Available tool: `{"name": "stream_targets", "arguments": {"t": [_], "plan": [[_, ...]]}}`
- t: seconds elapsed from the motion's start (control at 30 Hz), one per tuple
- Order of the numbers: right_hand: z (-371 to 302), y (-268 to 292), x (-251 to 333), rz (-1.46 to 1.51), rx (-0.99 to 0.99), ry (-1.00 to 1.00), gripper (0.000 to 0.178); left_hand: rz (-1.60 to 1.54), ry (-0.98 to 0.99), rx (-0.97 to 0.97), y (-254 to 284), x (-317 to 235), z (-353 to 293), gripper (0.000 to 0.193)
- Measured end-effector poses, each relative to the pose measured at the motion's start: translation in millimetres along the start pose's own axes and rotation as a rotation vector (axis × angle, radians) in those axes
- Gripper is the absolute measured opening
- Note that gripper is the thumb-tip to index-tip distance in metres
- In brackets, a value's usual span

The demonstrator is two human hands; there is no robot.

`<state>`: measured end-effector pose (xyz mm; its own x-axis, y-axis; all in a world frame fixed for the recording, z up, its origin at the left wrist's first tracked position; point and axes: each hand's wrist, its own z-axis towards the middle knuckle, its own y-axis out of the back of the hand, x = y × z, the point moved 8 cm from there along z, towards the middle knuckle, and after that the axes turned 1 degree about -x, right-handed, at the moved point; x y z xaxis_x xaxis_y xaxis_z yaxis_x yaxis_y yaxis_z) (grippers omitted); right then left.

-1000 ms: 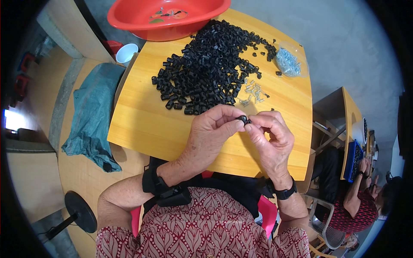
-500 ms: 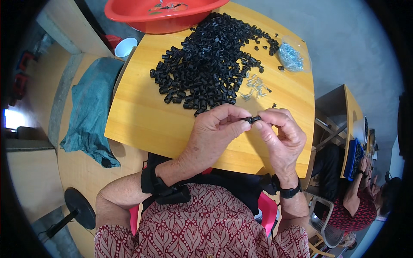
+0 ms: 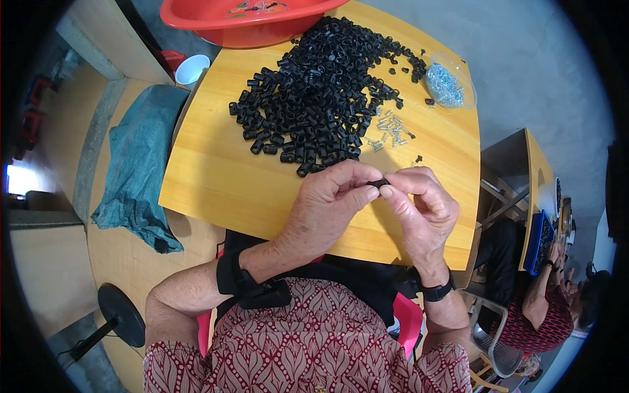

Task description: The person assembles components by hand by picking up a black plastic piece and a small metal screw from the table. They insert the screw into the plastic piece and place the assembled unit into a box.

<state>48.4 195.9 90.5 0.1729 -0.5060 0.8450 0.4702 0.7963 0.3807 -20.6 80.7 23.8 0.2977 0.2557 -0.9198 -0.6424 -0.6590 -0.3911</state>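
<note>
Over the near part of the yellow table (image 3: 216, 190), my two hands meet at a small black plastic part (image 3: 379, 184). My left hand (image 3: 331, 200) pinches its left end between thumb and forefinger. Against its right end press the thumb and forefinger of my right hand (image 3: 426, 209). The fingertips cover most of the part, so its exact kind is hidden. Just beyond lies a big heap of black plastic pieces (image 3: 314, 98), many of them short hollow barrels. Several small metal springs (image 3: 392, 131) are scattered to the right of the heap.
A red basin (image 3: 249, 29) stands at the table's far left. At the far right is a clear tub of springs (image 3: 449, 86). A green sack (image 3: 141, 157) and a white bowl (image 3: 192, 70) are on the left. Another person (image 3: 550, 308) works at a blue tray (image 3: 540, 242) on the right.
My right hand has moved slightly left, closing the gap between my fingertips. The two black pieces that showed between them now look pushed together into one.
</note>
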Motion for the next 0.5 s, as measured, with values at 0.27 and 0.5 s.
{"name": "stream_targets", "arguments": {"t": [0.27,0.5], "plan": [[1.4,-3.0,19.9,-0.25,-0.012,0.163,0.015,0.0,-0.017,-0.007,1.7,-0.4,0.3,0.017],[-7.5,-11.3,21.2,-0.305,0.012,0.231,0.023,-0.031,0.016,-0.028,4.6,3.2,0.7,0.015]]}}
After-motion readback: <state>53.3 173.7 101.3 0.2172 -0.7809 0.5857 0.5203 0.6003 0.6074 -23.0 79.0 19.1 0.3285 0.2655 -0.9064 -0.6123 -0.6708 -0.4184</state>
